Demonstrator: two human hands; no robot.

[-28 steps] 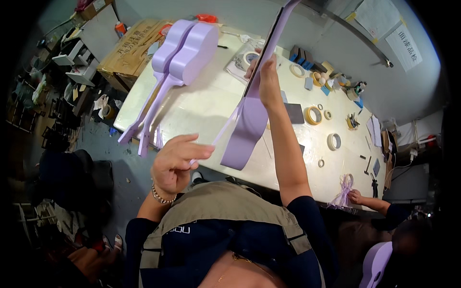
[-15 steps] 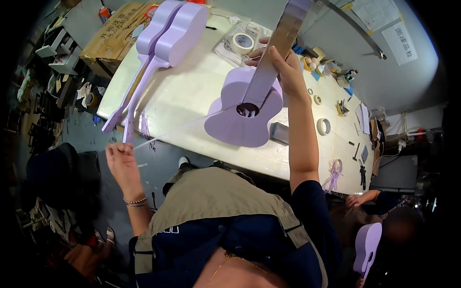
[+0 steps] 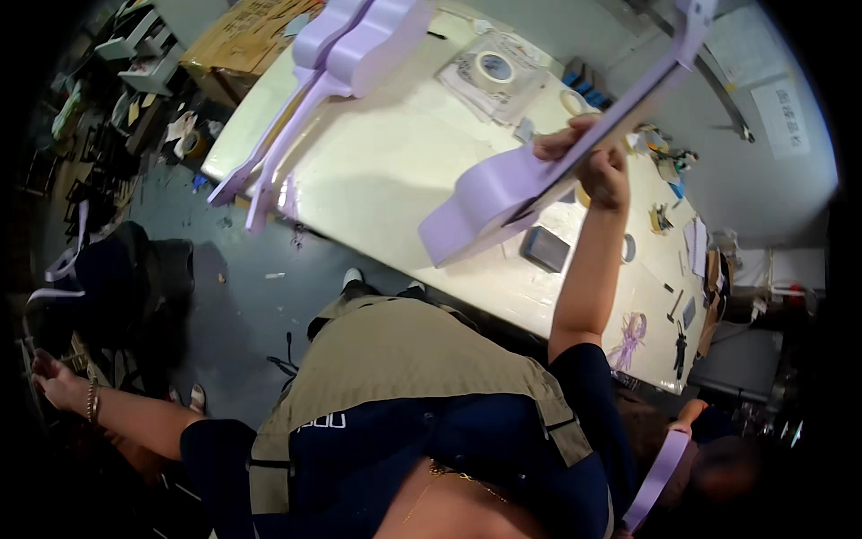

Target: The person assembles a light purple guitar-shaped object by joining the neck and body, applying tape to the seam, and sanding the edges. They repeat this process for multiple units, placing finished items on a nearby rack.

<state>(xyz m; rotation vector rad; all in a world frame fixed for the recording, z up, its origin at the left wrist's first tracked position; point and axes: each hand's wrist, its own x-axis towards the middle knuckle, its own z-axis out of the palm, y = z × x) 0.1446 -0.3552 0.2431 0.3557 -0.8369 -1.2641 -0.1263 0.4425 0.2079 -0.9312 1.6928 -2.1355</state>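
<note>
Head view, looking down over the person's torso. The right hand (image 3: 593, 157) grips the neck of an unfinished lilac ukulele (image 3: 503, 193), its fingers (image 3: 561, 144) wrapped and clamped around the neck close to where it joins the body. The instrument is held in the air above the white desk (image 3: 386, 153), tilted, with its body lowest and nearest the person and its neck rising toward the upper right, the headstock near the top edge of the picture. Below the ukulele body, on the desk, lies a small dark sanding block (image 3: 545, 248). The left hand (image 3: 49, 377) is stretched out low at the far left, well apart from the desk, above a dim cluttered floor area; whether its fingers are apart or together cannot be told, and nothing can be seen in it. A bracelet (image 3: 92, 402) circles the left wrist. At the far end of the desk lie two more lilac ukuleles (image 3: 355, 45) side by side, their necks reaching past the desk's left edge. A roll of masking tape (image 3: 494, 67) sits on a clear packet near the desk's upper middle, and small tools are scattered along the right end.
</note>
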